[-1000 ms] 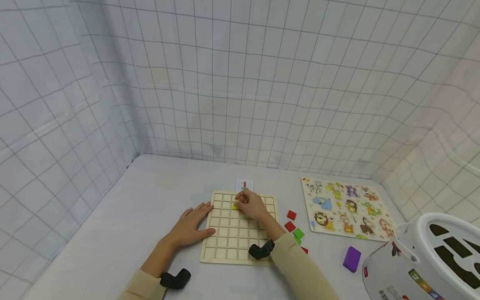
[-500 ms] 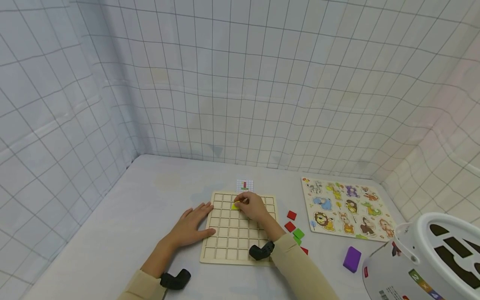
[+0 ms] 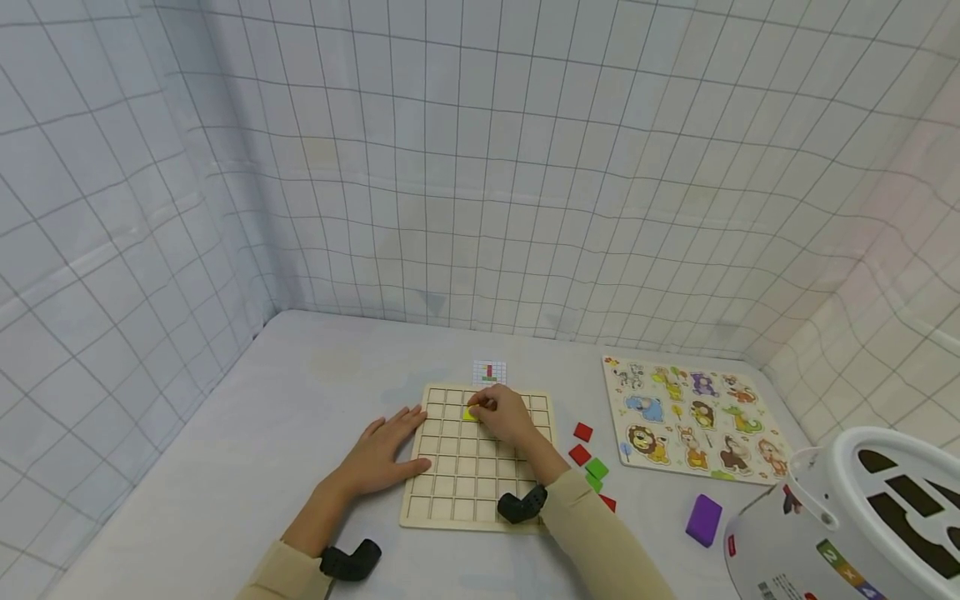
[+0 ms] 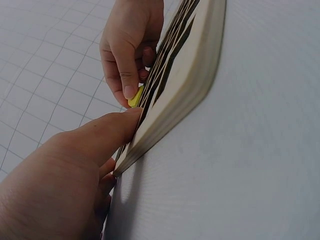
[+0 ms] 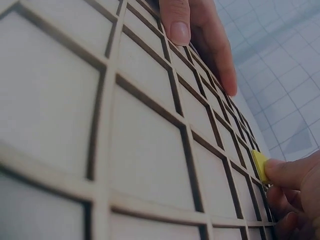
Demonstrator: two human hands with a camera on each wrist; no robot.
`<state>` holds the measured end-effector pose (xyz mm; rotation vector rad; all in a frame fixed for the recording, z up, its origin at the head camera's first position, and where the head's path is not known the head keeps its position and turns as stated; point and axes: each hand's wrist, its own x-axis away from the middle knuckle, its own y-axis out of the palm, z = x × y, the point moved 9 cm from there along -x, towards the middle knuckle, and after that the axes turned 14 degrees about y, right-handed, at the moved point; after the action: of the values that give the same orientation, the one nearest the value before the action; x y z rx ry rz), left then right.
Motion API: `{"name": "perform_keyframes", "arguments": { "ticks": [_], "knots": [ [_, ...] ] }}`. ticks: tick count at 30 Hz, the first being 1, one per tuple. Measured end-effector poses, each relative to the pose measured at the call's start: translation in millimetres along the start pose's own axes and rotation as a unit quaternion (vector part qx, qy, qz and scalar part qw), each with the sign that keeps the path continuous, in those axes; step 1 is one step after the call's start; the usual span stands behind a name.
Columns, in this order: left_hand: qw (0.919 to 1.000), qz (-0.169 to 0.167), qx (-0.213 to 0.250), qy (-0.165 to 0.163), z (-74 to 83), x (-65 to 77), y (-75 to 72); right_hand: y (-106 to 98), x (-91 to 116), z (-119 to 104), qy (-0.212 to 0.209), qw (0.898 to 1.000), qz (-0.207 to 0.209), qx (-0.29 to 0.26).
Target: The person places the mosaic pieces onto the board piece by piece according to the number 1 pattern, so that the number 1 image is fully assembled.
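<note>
A pale wooden grid board (image 3: 442, 506) lies on the table in front of me. Over its upper part, my right hand (image 3: 506, 414) pinches a yellow square tile (image 3: 470, 413) between thumb and fingers. In the right wrist view the yellow tile (image 5: 260, 166) stands tilted at one of the grid's cells. My left hand (image 3: 384, 452) rests at the board's left edge with fingers spread, its thumb on the border. The left wrist view shows that thumb (image 4: 107, 131) lying on the board's rim, with the other fingers partly hidden below.
Behind the board lies a small pattern card (image 3: 490, 372). Red tiles (image 3: 580, 454) and green tiles (image 3: 597, 468) are scattered to its right. Farther right are an animal puzzle board (image 3: 693, 417), a purple block (image 3: 704, 520) and a white lidded bucket (image 3: 795, 542).
My right hand's fingers have come down slightly from near the card, toward the yellow tile, which stays at the same spot on the board. The left hand has not moved.
</note>
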<state>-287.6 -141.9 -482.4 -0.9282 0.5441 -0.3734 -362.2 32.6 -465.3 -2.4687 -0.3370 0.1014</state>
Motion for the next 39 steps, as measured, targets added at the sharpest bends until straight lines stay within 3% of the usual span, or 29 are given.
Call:
{"name": "perform_keyframes", "arguments": {
  "ticks": [8, 17, 26, 39],
  "knots": [
    [1.0, -0.005, 0.001, 0.001, 1.8, -1.2, -0.5, 2.8, -2.7, 3.0, 0.022, 0.999, 0.012, 0.032],
    [0.9999, -0.008, 0.006, -0.007, -2.0, 5.4, 4.5, 5.8, 2.6, 6.5, 0.016, 1.0, -0.002, -0.003],
    [1.0, 0.004, 0.005, -0.001, -2.4, 0.2, -0.6, -5.9, 5.6, 6.3, 0.027, 0.999, -0.007, -0.021],
    [0.9999, 0.003, 0.011, 0.0, -0.5, -0.5, -0.2, -27.7, 24.4, 14.0, 0.036, 0.998, 0.024, -0.043]
  ]
}}
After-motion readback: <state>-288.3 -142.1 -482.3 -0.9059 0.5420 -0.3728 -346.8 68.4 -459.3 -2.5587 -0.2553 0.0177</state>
